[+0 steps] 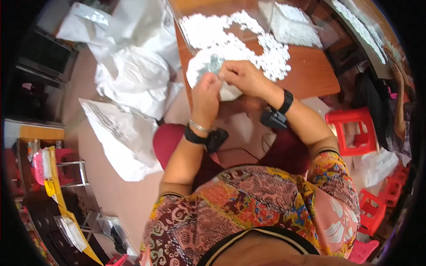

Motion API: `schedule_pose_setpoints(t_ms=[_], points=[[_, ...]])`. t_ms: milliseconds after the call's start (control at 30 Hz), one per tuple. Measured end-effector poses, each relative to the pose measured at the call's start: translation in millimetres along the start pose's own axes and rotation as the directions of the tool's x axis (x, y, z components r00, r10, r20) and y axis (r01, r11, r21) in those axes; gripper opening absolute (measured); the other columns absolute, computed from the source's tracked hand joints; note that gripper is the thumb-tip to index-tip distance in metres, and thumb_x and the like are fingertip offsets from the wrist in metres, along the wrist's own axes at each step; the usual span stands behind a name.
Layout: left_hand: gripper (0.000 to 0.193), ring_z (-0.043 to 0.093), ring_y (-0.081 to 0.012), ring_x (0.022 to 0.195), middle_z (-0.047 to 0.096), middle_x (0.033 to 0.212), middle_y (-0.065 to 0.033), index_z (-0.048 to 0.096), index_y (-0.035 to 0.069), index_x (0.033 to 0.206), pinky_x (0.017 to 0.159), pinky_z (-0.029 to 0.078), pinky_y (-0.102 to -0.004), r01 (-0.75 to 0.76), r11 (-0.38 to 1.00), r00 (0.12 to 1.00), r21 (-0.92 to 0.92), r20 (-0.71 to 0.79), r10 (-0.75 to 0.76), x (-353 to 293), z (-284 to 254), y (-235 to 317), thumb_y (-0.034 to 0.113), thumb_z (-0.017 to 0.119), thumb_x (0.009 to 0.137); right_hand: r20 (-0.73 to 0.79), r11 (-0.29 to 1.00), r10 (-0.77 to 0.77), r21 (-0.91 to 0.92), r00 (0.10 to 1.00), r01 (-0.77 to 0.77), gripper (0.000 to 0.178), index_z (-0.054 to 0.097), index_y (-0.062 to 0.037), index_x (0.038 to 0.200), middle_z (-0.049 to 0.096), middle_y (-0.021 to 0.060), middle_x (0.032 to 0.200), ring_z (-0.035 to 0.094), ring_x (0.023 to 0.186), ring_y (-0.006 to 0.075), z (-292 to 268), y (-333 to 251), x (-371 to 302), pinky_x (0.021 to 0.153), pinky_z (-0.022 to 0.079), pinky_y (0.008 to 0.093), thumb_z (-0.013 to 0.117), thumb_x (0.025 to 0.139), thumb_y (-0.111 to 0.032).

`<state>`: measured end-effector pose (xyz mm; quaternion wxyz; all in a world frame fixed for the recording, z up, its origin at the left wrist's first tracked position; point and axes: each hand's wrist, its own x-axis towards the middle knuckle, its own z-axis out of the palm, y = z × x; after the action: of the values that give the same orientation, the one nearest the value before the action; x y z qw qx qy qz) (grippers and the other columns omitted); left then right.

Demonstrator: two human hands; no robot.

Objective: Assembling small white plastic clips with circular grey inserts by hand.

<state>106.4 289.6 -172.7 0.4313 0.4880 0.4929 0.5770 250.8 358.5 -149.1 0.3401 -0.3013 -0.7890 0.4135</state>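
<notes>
My left hand (206,96) and my right hand (246,78) come together over the near edge of a brown table (310,71). Fingertips are pinched on both, almost touching; whatever they hold is too small to make out. Just beneath them is a round white dish or bag (192,74), its lower part hidden by my hands. Small grey-green, see-through pieces (212,63) lie in it. Beyond, many small white pieces (275,57) are spread over the tabletop. Each wrist wears a black strap with a small device.
Large white sacks (133,75) stand on the floor left of the table, another (122,137) lying flat nearer me. A clear container of white pieces (295,29) sits at the table's far right. Red stools (353,131) stand at right, where another person's arm (399,97) shows.
</notes>
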Motion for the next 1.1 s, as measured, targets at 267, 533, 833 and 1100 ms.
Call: schedule_pose_setpoints(t_ms=[267,533,833,1100], points=[[0.018,0.04,-0.0048,0.053,0.044,0.062,0.003,0.05,0.006,0.075,0.048,0.034,-0.0204,0.083,0.98,0.995,-0.179,0.074,-0.071,-11,8,10,0.016,0.052,0.09,-0.014,0.996,-0.092,-0.022,0.996,0.092,0.021,0.057,-0.0025,0.074,0.055,0.0117,0.062,0.052,0.055,0.0212,-7,-13,-12,0.054,0.042,0.0321,0.058,0.083,-0.021],[0.014,0.042,-0.0066,0.052,0.047,0.062,0.0012,0.049,0.007,0.076,0.049,0.037,-0.0202,0.078,0.986,0.988,-0.147,0.14,-0.058,-3,8,7,0.015,0.048,0.087,0.017,0.998,-0.052,0.032,0.999,0.051,0.02,0.059,-0.0024,0.076,0.057,0.0092,0.063,0.051,0.056,0.0181,-14,-12,-10,0.054,0.042,0.031,0.06,0.083,-0.021],[0.015,0.041,-0.0057,0.051,0.044,0.059,0.002,0.05,0.004,0.075,0.046,0.035,-0.0213,0.006,0.999,0.99,-0.047,0.139,0.0,-4,-1,8,0.013,0.05,0.087,0.084,0.998,-0.006,-0.058,0.996,0.011,0.021,0.059,-0.0025,0.077,0.058,0.0099,0.064,0.052,0.057,0.0183,-12,-19,-7,0.055,0.042,0.0311,0.059,0.084,-0.022],[0.016,0.041,-0.0061,0.05,0.044,0.058,0.002,0.051,0.004,0.074,0.046,0.034,-0.0217,0.022,0.996,0.993,-0.082,0.117,-0.012,-1,-3,4,0.013,0.05,0.086,0.077,0.998,-0.023,-0.06,0.997,0.027,0.02,0.059,-0.002,0.077,0.058,0.0094,0.063,0.051,0.057,0.0162,-9,-15,-4,0.055,0.042,0.0297,0.059,0.084,-0.021]])
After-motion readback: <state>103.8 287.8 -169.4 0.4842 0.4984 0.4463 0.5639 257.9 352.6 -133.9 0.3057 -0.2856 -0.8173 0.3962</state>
